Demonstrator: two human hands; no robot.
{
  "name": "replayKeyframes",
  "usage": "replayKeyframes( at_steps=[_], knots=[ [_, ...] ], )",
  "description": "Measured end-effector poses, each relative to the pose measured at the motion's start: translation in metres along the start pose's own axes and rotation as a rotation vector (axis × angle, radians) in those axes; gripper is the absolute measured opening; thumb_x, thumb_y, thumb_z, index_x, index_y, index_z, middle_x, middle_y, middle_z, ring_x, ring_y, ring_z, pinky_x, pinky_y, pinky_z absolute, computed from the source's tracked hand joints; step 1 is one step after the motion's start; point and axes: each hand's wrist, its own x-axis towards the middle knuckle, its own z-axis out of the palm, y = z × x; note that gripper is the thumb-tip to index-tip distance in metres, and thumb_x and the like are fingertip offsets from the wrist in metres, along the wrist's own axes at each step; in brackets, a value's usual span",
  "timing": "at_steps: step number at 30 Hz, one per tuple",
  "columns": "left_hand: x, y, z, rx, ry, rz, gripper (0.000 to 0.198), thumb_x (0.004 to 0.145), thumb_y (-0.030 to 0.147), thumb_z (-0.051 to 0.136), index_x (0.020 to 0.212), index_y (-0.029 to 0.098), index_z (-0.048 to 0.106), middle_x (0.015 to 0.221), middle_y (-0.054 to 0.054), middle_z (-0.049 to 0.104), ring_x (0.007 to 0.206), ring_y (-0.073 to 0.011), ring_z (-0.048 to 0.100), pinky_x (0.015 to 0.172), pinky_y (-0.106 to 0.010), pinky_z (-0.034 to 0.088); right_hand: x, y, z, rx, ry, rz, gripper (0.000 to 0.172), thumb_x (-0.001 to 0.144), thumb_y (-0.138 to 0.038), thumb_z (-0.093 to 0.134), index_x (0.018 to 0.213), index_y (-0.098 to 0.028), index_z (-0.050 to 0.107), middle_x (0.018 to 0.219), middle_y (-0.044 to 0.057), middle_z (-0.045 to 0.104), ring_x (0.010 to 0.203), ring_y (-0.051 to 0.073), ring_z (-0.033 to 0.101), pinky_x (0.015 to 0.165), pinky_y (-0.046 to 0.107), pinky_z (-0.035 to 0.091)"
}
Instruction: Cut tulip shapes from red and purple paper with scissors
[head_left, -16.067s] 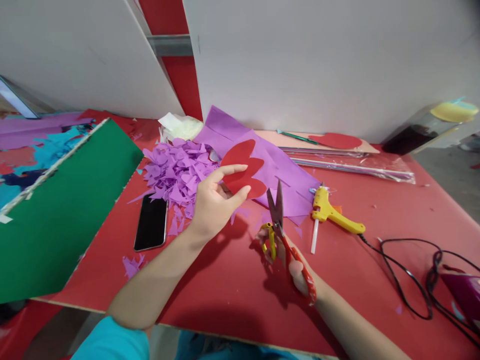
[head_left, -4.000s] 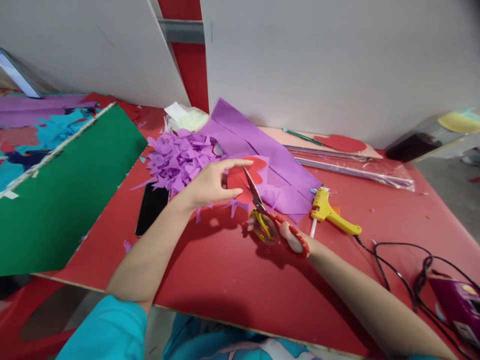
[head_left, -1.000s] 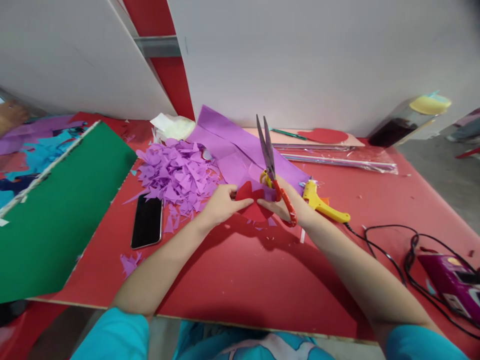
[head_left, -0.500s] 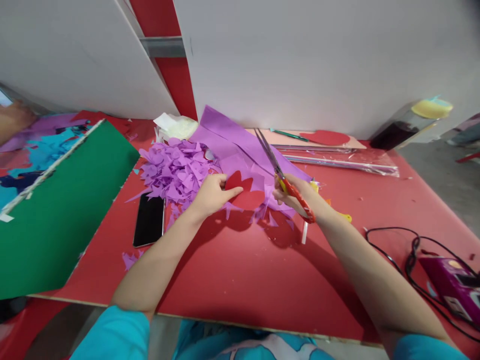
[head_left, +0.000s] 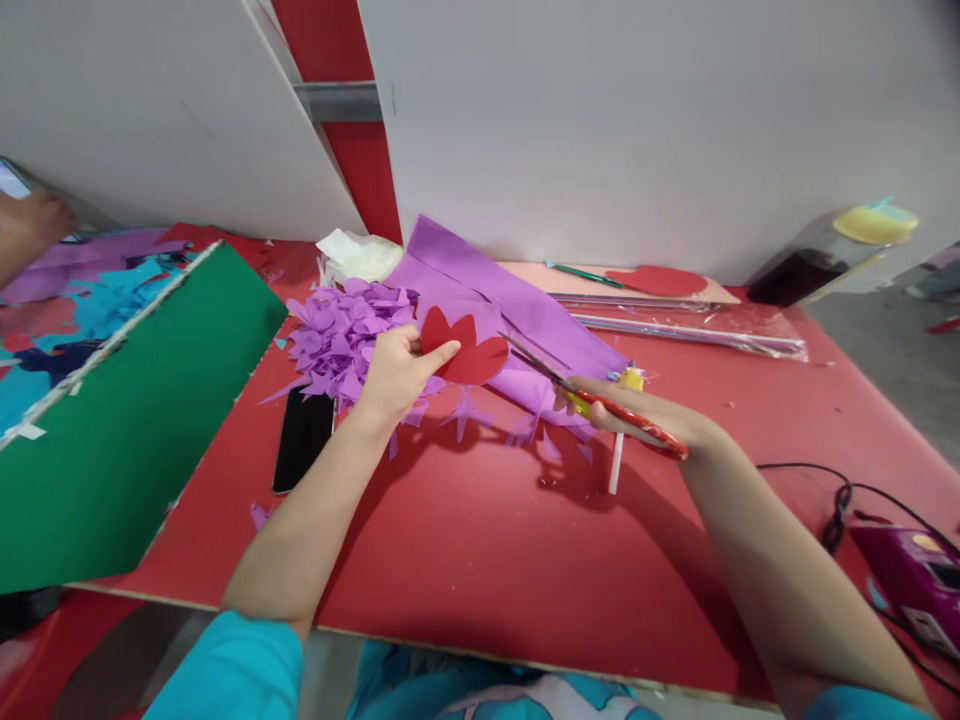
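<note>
My left hand point(head_left: 401, 370) pinches a red paper cutout point(head_left: 471, 358) with several rounded petal-like lobes, thumb on top. In my right hand point(head_left: 600, 400) is a pair of scissors point(head_left: 541, 368) with red handles. The blades point left, their tips close to the cutout's right lobe; whether they touch it I cannot tell. Behind the cutout lie large purple paper sheets point(head_left: 510, 285). A heap of purple paper scraps point(head_left: 337, 335) is just beyond my left hand, with a black phone point(head_left: 304, 440) partly under my left forearm.
A green board point(head_left: 142, 430) takes up the left side, with another person's hand point(head_left: 34, 225) beyond it. At the back are a green pen point(head_left: 585, 275), plastic-wrapped sticks point(head_left: 690, 332) and a dark-filled bottle point(head_left: 825, 255). A yellow glue gun point(head_left: 631, 378) and a purple box with black cable point(head_left: 911, 575) lie right.
My left hand has lifted the red cutout and shifted it left, showing its lobes more fully. The scissors have swung from pointing upward to pointing left towards the cutout.
</note>
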Motion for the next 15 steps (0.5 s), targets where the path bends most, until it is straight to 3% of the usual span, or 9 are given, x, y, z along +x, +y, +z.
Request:
replayKeyframes(
  at_steps=[3, 7, 15],
  knots=[
    [-0.001, 0.000, 0.001, -0.009, -0.037, 0.007, 0.028, 0.060, 0.031, 0.079, 0.076, 0.011, 0.068, 0.077, -0.006, 0.073, 0.070, -0.0177, 0.068, 0.068, -0.030, 0.056, -0.001, 0.002, 0.001, -0.094, -0.165, -0.005, 0.031, 0.084, -0.047, 0.043, 0.084, -0.022, 0.062, 0.072, 0.004, 0.061, 0.067, 0.019, 0.057, 0.067, 0.034, 0.046],
    [-0.001, 0.001, 0.003, -0.021, -0.076, 0.016, 0.030, 0.058, 0.031, 0.080, 0.078, 0.012, 0.069, 0.080, -0.006, 0.074, 0.072, -0.0195, 0.069, 0.070, -0.032, 0.058, -0.002, 0.009, 0.003, -0.124, -0.174, -0.026, 0.036, 0.088, -0.047, 0.033, 0.090, -0.024, 0.060, 0.076, 0.004, 0.062, 0.075, 0.022, 0.059, 0.075, 0.037, 0.049],
    [-0.004, -0.001, 0.003, -0.003, -0.139, 0.042, 0.029, 0.061, 0.032, 0.079, 0.082, 0.013, 0.070, 0.083, -0.006, 0.074, 0.075, -0.0209, 0.070, 0.070, -0.033, 0.059, -0.003, 0.012, 0.005, -0.086, -0.235, 0.006, 0.036, 0.089, -0.045, 0.034, 0.096, -0.025, 0.063, 0.084, 0.005, 0.065, 0.085, 0.025, 0.062, 0.082, 0.038, 0.051]
  ],
)
